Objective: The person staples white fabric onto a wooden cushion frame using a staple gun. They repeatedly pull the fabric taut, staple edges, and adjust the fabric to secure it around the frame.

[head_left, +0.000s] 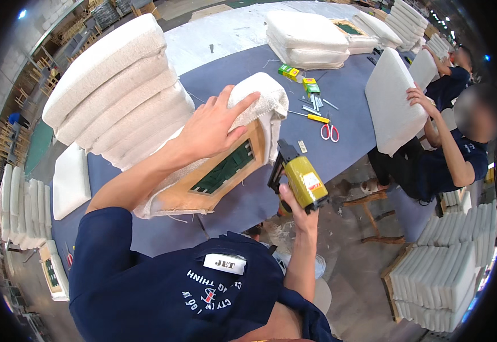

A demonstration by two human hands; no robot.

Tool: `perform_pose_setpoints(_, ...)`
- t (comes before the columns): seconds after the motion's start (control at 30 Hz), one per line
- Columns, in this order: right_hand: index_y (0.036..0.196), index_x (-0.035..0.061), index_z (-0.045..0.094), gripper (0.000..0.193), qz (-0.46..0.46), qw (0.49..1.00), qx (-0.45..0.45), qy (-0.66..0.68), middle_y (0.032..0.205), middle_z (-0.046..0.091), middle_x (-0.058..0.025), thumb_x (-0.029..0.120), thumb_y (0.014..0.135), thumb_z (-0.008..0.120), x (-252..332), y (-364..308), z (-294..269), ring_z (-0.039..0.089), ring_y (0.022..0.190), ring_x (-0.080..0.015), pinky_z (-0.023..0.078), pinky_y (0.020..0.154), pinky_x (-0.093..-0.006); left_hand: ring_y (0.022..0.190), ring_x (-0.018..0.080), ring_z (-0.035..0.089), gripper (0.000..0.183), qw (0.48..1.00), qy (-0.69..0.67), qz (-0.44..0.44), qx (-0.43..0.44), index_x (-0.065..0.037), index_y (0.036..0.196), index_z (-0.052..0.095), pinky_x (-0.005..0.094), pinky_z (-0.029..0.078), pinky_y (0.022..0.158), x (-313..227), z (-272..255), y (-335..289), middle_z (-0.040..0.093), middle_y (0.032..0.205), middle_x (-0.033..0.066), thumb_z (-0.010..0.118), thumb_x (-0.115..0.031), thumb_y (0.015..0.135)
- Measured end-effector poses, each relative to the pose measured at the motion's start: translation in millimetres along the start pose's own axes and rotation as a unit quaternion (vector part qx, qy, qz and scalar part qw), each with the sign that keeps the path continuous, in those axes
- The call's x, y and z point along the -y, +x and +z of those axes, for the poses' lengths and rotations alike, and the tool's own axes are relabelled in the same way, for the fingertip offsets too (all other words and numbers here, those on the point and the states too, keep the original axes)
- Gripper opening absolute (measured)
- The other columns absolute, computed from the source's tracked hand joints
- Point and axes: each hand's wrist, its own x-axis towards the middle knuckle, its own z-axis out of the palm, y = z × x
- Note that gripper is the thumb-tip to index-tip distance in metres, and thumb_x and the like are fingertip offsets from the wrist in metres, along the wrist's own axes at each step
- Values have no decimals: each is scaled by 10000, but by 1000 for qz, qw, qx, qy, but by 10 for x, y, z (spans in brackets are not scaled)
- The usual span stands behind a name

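My left hand [217, 122] lies on the upper edge of a seat cushion [254, 142] standing on its side. Its fingers are spread over the off-white fabric, thumb toward the wooden back. That back is a pale wooden frame around a dark green webbed opening, and it faces me. In my right hand [300, 208] is a yellow and black staple gun [302, 176], gripped by its handle. Its black nose is close to the cushion's right edge; whether they touch I cannot tell. Loose fabric hangs at that corner.
A tall stack of white cushions [117, 85] stands left on the blue-grey table [339, 159]. Red-handled scissors [329, 132], a yellow-handled screwdriver [317, 118] and green staple boxes [311, 86] lie beyond. A co-worker [459, 154] at right holds another cushion [394, 102]. More cushions [442, 273] are piled lower right.
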Motion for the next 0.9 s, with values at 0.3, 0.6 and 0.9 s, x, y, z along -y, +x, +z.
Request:
perform_pose_setpoints(0.3,1092,-2,639,275,-25,992,38,-118,919,639,-27,91,883,791,76,-10,267,576,852,-126,480,799,-283,1540,399,289,1057,924,-271,-164,212,-25,1653,133,465,289,1235,246,-27,681,267,1668,255,330,-809,973)
perform_pose_setpoints(0.6,1140,-34,650,336,-194,960,65,-190,966,674,-128,32,822,737,22,181,323,646,859,-243,503,823,-318,1485,400,385,793,901,-341,-108,244,-46,1629,256,483,310,1211,284,174,752,333,1646,232,224,-627,1091)
perform_pose_setpoints(0.9,1152,-25,655,398,-249,947,17,-201,959,720,-125,60,792,801,-598,611,313,699,856,-261,545,831,-352,1052,507,655,579,998,11,-63,20,-106,1562,373,570,553,897,-99,137,426,510,1432,315,400,-445,1093)
